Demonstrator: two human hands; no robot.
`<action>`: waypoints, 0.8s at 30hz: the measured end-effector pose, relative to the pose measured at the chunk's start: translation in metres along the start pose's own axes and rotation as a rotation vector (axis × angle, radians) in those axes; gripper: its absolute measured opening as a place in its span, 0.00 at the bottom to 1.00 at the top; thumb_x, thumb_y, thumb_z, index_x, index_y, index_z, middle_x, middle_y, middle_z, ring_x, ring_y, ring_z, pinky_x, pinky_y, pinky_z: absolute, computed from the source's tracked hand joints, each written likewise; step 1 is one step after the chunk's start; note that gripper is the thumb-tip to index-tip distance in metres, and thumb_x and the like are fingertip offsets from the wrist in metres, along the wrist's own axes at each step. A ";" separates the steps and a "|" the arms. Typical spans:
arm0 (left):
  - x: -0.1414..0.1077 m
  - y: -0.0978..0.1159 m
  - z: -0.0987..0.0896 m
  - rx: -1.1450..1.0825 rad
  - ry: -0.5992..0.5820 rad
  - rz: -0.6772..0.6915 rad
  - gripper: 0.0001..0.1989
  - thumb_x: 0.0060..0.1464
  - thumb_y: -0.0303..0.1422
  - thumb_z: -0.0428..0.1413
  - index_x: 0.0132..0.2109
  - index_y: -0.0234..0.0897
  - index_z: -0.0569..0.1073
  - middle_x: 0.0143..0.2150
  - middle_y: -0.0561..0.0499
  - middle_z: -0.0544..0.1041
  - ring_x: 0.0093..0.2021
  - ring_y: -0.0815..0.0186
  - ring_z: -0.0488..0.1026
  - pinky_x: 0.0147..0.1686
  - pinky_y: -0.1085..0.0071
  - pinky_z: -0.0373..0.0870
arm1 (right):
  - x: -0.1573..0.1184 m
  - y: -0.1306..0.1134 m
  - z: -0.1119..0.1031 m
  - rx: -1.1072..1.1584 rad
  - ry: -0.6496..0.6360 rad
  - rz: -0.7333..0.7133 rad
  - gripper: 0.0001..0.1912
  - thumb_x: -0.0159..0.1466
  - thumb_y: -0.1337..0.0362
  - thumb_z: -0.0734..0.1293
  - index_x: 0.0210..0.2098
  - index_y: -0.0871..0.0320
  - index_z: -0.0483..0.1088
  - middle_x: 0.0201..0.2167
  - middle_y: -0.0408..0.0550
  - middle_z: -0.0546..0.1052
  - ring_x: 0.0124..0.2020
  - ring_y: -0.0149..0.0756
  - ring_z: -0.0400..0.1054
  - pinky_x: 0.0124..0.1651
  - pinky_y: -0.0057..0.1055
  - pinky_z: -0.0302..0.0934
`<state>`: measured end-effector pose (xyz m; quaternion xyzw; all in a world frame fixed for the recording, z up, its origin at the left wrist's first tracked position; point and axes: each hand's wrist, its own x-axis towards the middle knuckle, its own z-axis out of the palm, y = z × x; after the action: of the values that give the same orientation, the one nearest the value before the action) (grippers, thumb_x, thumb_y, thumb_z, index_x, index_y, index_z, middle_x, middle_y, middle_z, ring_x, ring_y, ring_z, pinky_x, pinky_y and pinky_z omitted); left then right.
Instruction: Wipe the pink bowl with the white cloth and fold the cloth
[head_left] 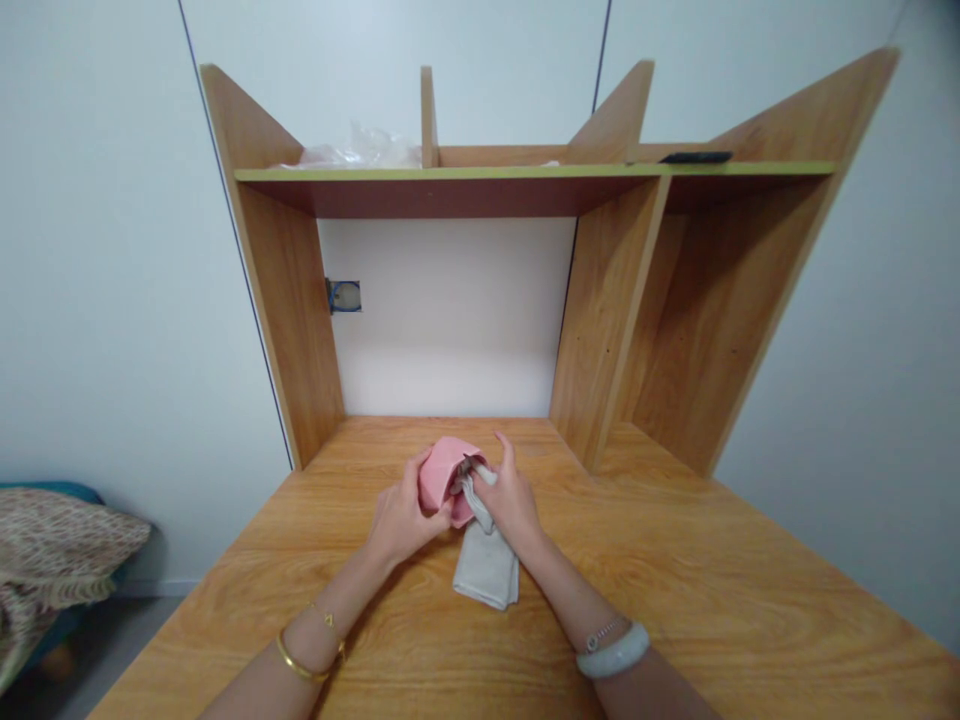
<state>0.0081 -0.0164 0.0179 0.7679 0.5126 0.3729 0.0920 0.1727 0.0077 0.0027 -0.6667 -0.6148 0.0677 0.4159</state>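
A pink faceted bowl or pot [445, 463] is tilted on its side above the wooden desk, its opening turned to the right. My left hand [403, 515] is wrapped round its left side, thumb at the lower rim. Held in my right hand [511, 497] is a light grey cloth [487, 568], one part pushed into the pink bowl's opening and the rest hanging down toward the desk. My right index finger points up, away from the cloth. Something dark shows inside the opening, too small to make out.
A wooden shelf unit [450, 174] stands at the back of the desk [675, 590]. Clear plastic [367, 148] and a flat black object [696, 157] lie on its upper shelf. An open wall socket box [345, 296] is behind. A patterned cloth [64, 545] lies at the far left.
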 end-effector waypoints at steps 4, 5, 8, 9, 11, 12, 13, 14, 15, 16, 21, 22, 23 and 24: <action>0.002 -0.001 -0.004 0.018 -0.010 0.003 0.32 0.44 0.40 0.53 0.57 0.40 0.54 0.41 0.48 0.74 0.37 0.60 0.72 0.36 0.68 0.66 | -0.003 0.000 0.002 0.008 -0.010 -0.038 0.35 0.55 0.60 0.62 0.59 0.56 0.45 0.28 0.47 0.75 0.30 0.39 0.70 0.27 0.26 0.53; 0.002 -0.001 -0.005 0.016 -0.012 0.003 0.32 0.45 0.40 0.53 0.57 0.40 0.54 0.41 0.49 0.74 0.37 0.60 0.72 0.36 0.68 0.66 | -0.003 0.000 0.003 0.017 -0.010 -0.047 0.34 0.55 0.60 0.61 0.59 0.57 0.46 0.28 0.47 0.74 0.29 0.39 0.69 0.27 0.26 0.53; 0.002 -0.001 -0.006 -0.015 -0.007 -0.001 0.32 0.46 0.41 0.52 0.58 0.40 0.54 0.42 0.48 0.73 0.36 0.60 0.72 0.36 0.68 0.66 | -0.004 0.001 0.004 0.095 0.005 -0.065 0.33 0.55 0.62 0.60 0.59 0.58 0.46 0.26 0.46 0.73 0.27 0.38 0.69 0.27 0.26 0.54; 0.002 -0.001 -0.005 -0.034 -0.003 -0.002 0.32 0.47 0.42 0.51 0.58 0.40 0.54 0.43 0.48 0.73 0.37 0.61 0.72 0.36 0.67 0.66 | -0.004 0.002 0.004 0.140 0.013 -0.066 0.34 0.55 0.63 0.60 0.59 0.58 0.45 0.25 0.45 0.73 0.26 0.37 0.68 0.27 0.26 0.55; 0.003 -0.001 -0.002 -0.080 0.007 -0.014 0.32 0.48 0.43 0.50 0.59 0.39 0.53 0.45 0.47 0.72 0.38 0.60 0.72 0.37 0.67 0.66 | -0.005 0.003 0.005 0.245 0.039 -0.057 0.34 0.55 0.64 0.59 0.59 0.59 0.44 0.22 0.42 0.71 0.24 0.36 0.67 0.26 0.26 0.56; 0.003 -0.002 0.000 -0.110 0.014 -0.024 0.33 0.49 0.44 0.50 0.60 0.38 0.52 0.45 0.46 0.72 0.38 0.60 0.72 0.37 0.67 0.66 | -0.005 0.003 0.004 0.296 0.053 -0.050 0.34 0.54 0.64 0.59 0.59 0.59 0.44 0.21 0.41 0.70 0.23 0.35 0.66 0.25 0.26 0.56; 0.003 -0.002 0.002 -0.148 0.020 -0.035 0.34 0.50 0.44 0.49 0.61 0.37 0.50 0.45 0.45 0.72 0.38 0.61 0.71 0.38 0.67 0.66 | -0.004 0.003 0.004 0.342 0.067 -0.042 0.34 0.54 0.65 0.59 0.59 0.59 0.44 0.20 0.40 0.69 0.22 0.34 0.66 0.25 0.25 0.56; 0.003 -0.003 0.005 -0.194 0.026 -0.044 0.35 0.50 0.45 0.49 0.61 0.36 0.48 0.45 0.44 0.72 0.38 0.61 0.71 0.37 0.67 0.66 | -0.004 0.002 0.004 0.382 0.082 -0.034 0.34 0.53 0.65 0.59 0.59 0.59 0.45 0.20 0.39 0.68 0.21 0.33 0.65 0.24 0.25 0.56; 0.004 -0.004 0.008 -0.244 0.029 -0.052 0.37 0.50 0.45 0.50 0.62 0.35 0.45 0.44 0.44 0.72 0.38 0.62 0.71 0.37 0.67 0.67 | -0.004 0.002 0.003 0.415 0.097 -0.024 0.34 0.53 0.66 0.59 0.58 0.60 0.46 0.19 0.38 0.67 0.19 0.33 0.64 0.23 0.25 0.55; 0.004 -0.005 0.010 -0.295 0.024 -0.054 0.38 0.50 0.45 0.51 0.62 0.34 0.44 0.44 0.44 0.71 0.37 0.63 0.71 0.36 0.68 0.67 | -0.004 0.001 0.003 0.442 0.109 -0.014 0.34 0.53 0.66 0.59 0.58 0.60 0.46 0.18 0.37 0.66 0.18 0.32 0.63 0.22 0.25 0.55; 0.001 -0.005 0.023 -0.415 -0.083 -0.047 0.41 0.46 0.45 0.55 0.60 0.34 0.45 0.40 0.46 0.72 0.27 0.69 0.70 0.29 0.71 0.68 | -0.003 -0.001 -0.001 0.526 0.130 0.028 0.31 0.52 0.66 0.59 0.56 0.60 0.50 0.18 0.37 0.66 0.19 0.32 0.63 0.23 0.25 0.56; 0.001 -0.005 0.024 -0.418 -0.096 -0.046 0.40 0.47 0.45 0.54 0.60 0.34 0.45 0.38 0.47 0.72 0.25 0.69 0.69 0.27 0.72 0.67 | -0.003 -0.001 -0.001 0.531 0.125 0.033 0.31 0.52 0.65 0.59 0.55 0.60 0.51 0.18 0.37 0.66 0.18 0.32 0.63 0.23 0.25 0.56; 0.001 -0.004 0.025 -0.418 -0.096 -0.046 0.39 0.47 0.44 0.54 0.60 0.33 0.45 0.37 0.48 0.72 0.24 0.70 0.68 0.26 0.72 0.67 | -0.002 -0.001 -0.001 0.530 0.119 0.037 0.31 0.52 0.65 0.60 0.55 0.60 0.51 0.18 0.37 0.66 0.18 0.32 0.62 0.22 0.25 0.56; 0.001 -0.004 0.025 -0.416 -0.086 -0.043 0.39 0.48 0.44 0.54 0.60 0.33 0.45 0.36 0.49 0.72 0.24 0.70 0.68 0.26 0.72 0.67 | -0.002 -0.001 0.000 0.523 0.115 0.040 0.31 0.52 0.65 0.60 0.55 0.60 0.51 0.18 0.37 0.66 0.17 0.31 0.62 0.22 0.25 0.56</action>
<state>0.0219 -0.0079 -0.0013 0.7364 0.4366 0.4353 0.2785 0.1717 0.0064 0.0024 -0.5515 -0.5384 0.1945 0.6067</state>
